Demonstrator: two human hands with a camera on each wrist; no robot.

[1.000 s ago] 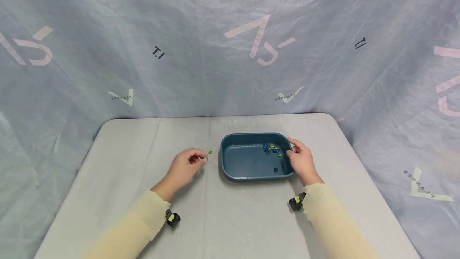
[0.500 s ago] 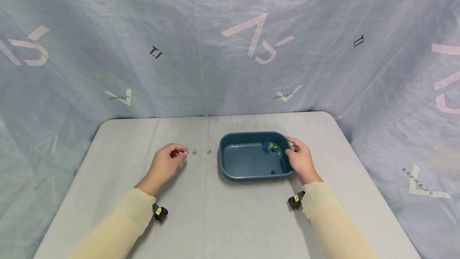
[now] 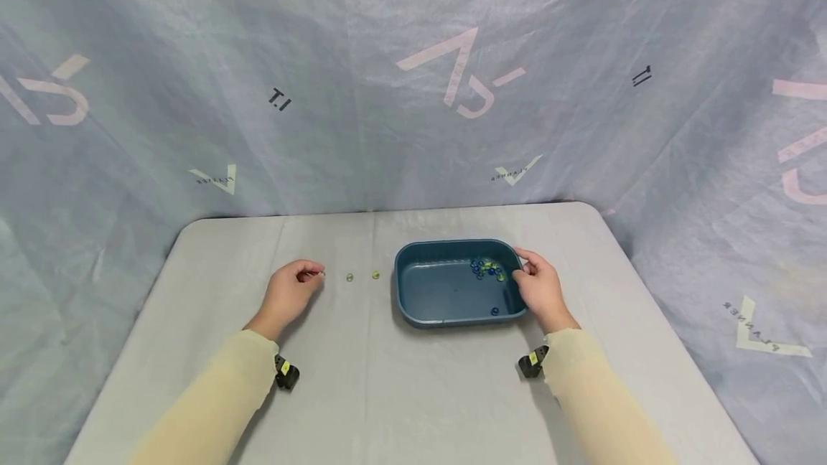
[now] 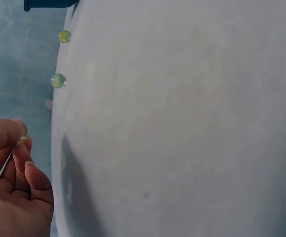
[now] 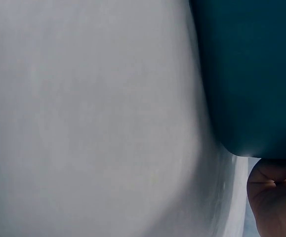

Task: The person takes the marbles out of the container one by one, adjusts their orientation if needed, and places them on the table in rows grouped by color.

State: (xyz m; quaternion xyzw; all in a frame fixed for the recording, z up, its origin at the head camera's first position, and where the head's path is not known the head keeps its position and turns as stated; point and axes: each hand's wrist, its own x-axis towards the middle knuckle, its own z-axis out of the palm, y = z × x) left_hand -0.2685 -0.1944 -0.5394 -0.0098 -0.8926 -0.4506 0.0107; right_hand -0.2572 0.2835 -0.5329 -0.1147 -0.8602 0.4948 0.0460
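Note:
Between thumb and index finger, my left hand (image 3: 292, 291) pinches a clear greenish marble (image 4: 24, 131), close over the left part of the table. To its right, a pale clear marble (image 3: 349, 277) and a yellow-green marble (image 3: 376, 275) lie in a row on the cloth. My right hand (image 3: 541, 291) grips the right end wall of a dark blue rectangular basin (image 3: 446, 323), thumb inside and fingers outside. Several blue and yellow-green marbles (image 3: 487, 268) cluster in the basin's far right corner. One blue marble (image 3: 494, 311) sits alone near its front wall.
A pale grey cloth covers the table (image 3: 413, 393), whose far corners are rounded. Grey-blue printed curtains (image 3: 362, 77) hang behind it and at both sides. A small black camera (image 3: 286, 373) is strapped at each wrist.
My left hand has moved left, away from the basin, and the pale marble now shows on the cloth where the hand was. My right hand stays on the basin.

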